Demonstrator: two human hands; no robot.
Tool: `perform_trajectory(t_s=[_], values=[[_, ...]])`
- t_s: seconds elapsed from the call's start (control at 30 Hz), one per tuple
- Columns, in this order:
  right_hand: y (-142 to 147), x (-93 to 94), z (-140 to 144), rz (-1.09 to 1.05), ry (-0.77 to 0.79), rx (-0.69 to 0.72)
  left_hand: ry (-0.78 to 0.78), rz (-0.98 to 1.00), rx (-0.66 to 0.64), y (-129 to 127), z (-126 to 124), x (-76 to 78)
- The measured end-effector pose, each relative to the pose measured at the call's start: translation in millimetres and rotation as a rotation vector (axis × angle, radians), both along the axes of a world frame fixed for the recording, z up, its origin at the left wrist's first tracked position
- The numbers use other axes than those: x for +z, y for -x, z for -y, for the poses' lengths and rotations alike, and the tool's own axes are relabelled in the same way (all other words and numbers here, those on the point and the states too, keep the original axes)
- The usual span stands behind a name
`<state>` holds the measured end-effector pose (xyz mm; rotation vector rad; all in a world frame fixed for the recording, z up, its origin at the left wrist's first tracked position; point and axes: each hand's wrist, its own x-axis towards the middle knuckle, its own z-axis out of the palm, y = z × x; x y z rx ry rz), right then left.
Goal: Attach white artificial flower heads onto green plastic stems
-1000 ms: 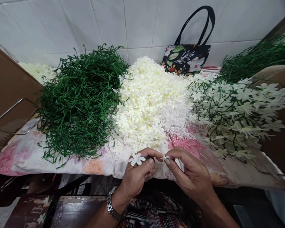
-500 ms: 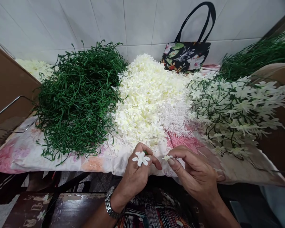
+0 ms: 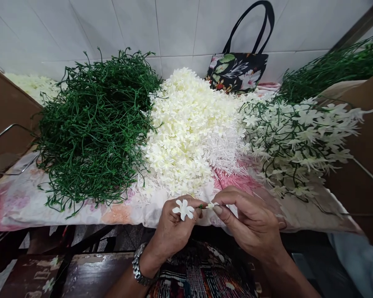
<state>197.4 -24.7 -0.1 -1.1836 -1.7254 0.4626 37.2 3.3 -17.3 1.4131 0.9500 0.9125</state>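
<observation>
My left hand (image 3: 175, 225), closed, pinches a green artificial stem (image 3: 201, 206) whose tip sticks out between thumb and forefinger. One white artificial flower (image 3: 184, 210) with open petals shows at that hand's knuckles. Between thumb and forefinger of my right hand (image 3: 251, 221) is a small pale flower (image 3: 211, 205), meeting the stem's tip or nearly so; I cannot tell whether they are joined. Just beyond both hands rises a heap of loose cream flower heads (image 3: 183, 136). To its left lies a big pile of green stems (image 3: 93, 128).
Finished-looking white flower sprays (image 3: 301, 140) lie at the right, near a cardboard box (image 3: 357, 178). Thin white pieces (image 3: 225, 151) are heaped beside the cream flowers. A floral bag (image 3: 238, 72) leans on the tiled wall. Another box (image 3: 9, 111) stands left. Flowered cloth (image 3: 81, 215) covers the table.
My left hand has turned and the stem tip now shows. The right hand has come left, bringing the small flower up to it. The whole view has shifted slightly.
</observation>
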Motion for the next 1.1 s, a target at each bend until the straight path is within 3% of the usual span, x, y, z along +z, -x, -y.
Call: perform_trajectory(t_s=[0.37, 0.6, 0.93, 1.1], values=[[-5.1, 5.1, -2.1, 0.174, 0.007, 0.119, -0.259, -0.197, -0.15, 2.6, -1.7, 4.9], [-6.1, 2.2, -1.5, 0.312, 0.015, 0.12, -0.293, -0.27, -0.186, 3.9, -3.0, -4.5], [-0.4, -18.7, -3.9, 0.195, 0.015, 0.086, -0.323, -0.257, -0.133, -2.7, -4.4, -15.3], [1.1, -18.6, -5.2, 0.2, 0.018, 0.092, -0.43, -0.288, -0.092, -3.9, -5.1, -16.9]])
